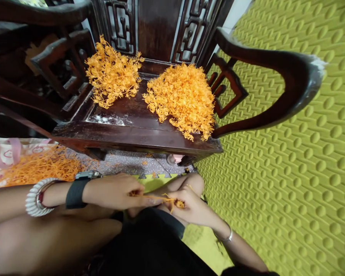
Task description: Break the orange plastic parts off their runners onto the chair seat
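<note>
My left hand (115,191) comes in from the left, a watch and a white coil band on its arm, its fingers closed around thin orange plastic strands. Opposite it, my right hand (194,205) pinches a small orange plastic sprig (179,204) with thin stems. The two hands are close together above my lap, and the strands run between them. On the dark wooden chair seat in front lie two heaps of curly orange sprigs, a smaller heap (113,74) on the left and a larger heap (185,97) on the right.
The carved wooden chair (149,136) has a curved armrest (299,88) on the right. Loose straight orange strands (46,165) lie by a white bag with pink handles (16,151) at the left. A yellow-green textured surface (276,184) fills the right side.
</note>
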Demonstrator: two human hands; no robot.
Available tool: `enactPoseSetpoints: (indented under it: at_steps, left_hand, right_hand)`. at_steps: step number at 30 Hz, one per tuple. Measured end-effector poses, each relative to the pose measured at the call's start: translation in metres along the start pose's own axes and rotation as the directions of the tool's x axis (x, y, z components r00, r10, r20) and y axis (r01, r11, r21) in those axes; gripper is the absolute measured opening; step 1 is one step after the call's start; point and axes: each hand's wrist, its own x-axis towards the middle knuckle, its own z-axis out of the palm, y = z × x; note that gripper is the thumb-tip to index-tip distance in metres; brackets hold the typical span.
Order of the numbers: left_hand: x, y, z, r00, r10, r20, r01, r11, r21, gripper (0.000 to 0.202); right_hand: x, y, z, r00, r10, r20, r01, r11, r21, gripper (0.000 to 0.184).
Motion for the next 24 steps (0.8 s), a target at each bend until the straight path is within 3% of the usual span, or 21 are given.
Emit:
enactPoseSetpoints:
  at_steps: [2, 4, 6, 8, 11, 13, 16, 21, 24]
  left_hand:
    - [0.006, 0.004, 0.005, 0.996, 0.089, -0.004, -0.087, 0.983, 0.160, 0.043]
    - [0.011, 0.011, 0.010, 0.987, 0.156, -0.032, -0.146, 0.966, 0.216, 0.035]
    - [0.016, 0.017, 0.016, 0.990, 0.137, -0.023, -0.126, 0.955, 0.269, 0.018]
    - [0.020, 0.019, 0.022, 0.998, 0.063, -0.019, -0.051, 0.917, 0.395, 0.017]
    - [0.024, 0.016, 0.028, 0.999, 0.028, -0.039, -0.004, 0.857, 0.514, 0.029]
    - [0.024, 0.015, 0.028, 0.998, 0.024, -0.064, 0.014, 0.851, 0.524, 0.043]
    - [0.022, 0.014, 0.023, 0.997, 0.037, -0.067, 0.001, 0.869, 0.495, 0.055]
    - [0.018, 0.013, 0.016, 0.990, 0.117, -0.080, -0.068, 0.889, 0.452, 0.047]
    - [0.018, 0.009, 0.017, 0.972, 0.191, -0.137, -0.118, 0.901, 0.417, 0.037]
  right_hand:
    - [0.008, -0.005, 0.005, 1.000, 0.007, -0.016, -0.009, 0.984, -0.179, 0.014]
    - [0.018, -0.008, 0.012, 1.000, 0.018, -0.024, -0.024, 0.955, -0.294, 0.014]
    - [0.027, -0.008, 0.020, 0.997, 0.037, -0.067, -0.060, 0.924, -0.378, 0.017]
    - [0.033, -0.005, 0.025, 0.990, 0.044, -0.134, -0.095, 0.908, -0.408, 0.017]
    - [0.036, 0.000, 0.027, 0.979, -0.048, -0.199, -0.012, 0.957, -0.289, 0.018]
    - [0.034, 0.001, 0.025, 0.960, -0.113, -0.255, 0.076, 0.985, -0.153, 0.022]
    - [0.030, -0.001, 0.021, 0.934, -0.117, -0.339, 0.119, 0.993, -0.014, 0.025]
    - [0.027, -0.007, 0.021, 0.945, -0.081, -0.318, 0.117, 0.988, 0.096, 0.007]
    - [0.029, -0.004, 0.020, 0.944, -0.123, -0.306, 0.145, 0.988, 0.049, 0.042]
